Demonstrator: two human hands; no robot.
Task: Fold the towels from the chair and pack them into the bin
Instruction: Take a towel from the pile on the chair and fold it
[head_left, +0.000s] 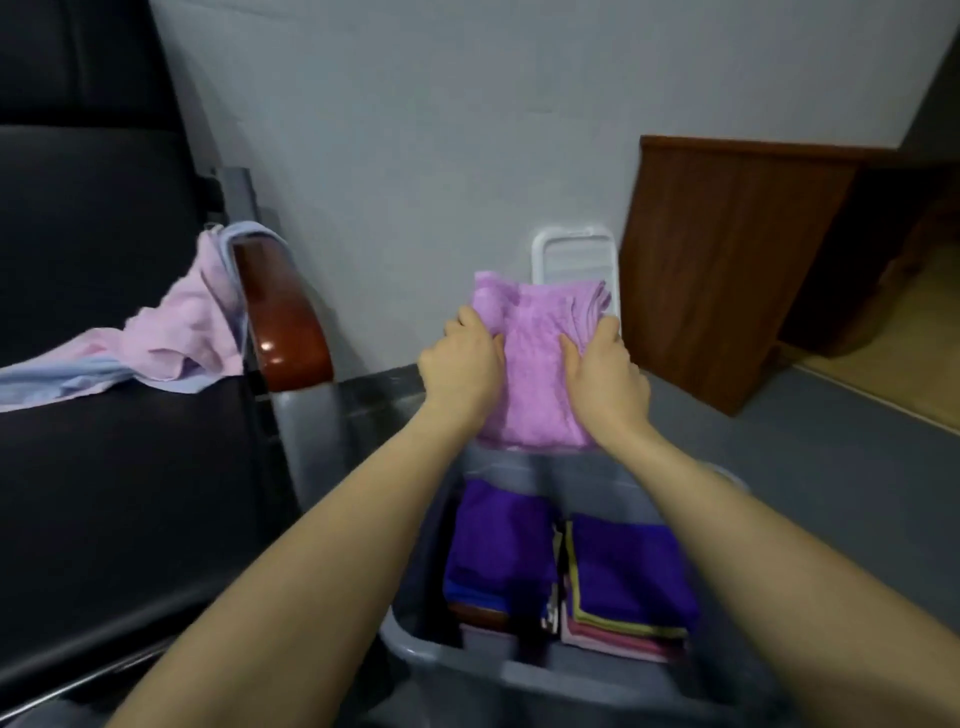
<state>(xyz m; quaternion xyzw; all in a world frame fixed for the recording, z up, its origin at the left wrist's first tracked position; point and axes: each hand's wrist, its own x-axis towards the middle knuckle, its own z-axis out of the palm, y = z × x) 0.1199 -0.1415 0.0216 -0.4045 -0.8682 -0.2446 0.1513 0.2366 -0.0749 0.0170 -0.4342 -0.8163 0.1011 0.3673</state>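
Folded lilac towel (540, 364) held above far end of grey bin (415, 649), left hand (460, 364) and right hand (605, 382) each pinching an edge, apparently thumbs on top, pink and blue towels (171, 338) left on chair (104, 467)

A: What sort of place is this?
B: Looks like an office or waiting room: black padded chair (104, 291) with a glossy wooden armrest (283, 322), plain grey wall (415, 130), grey floor (810, 431), brown wood-panelled desk (727, 260).

Black chair (104, 467) seat: pink towel (176, 332), blue towel (57, 382) draped.
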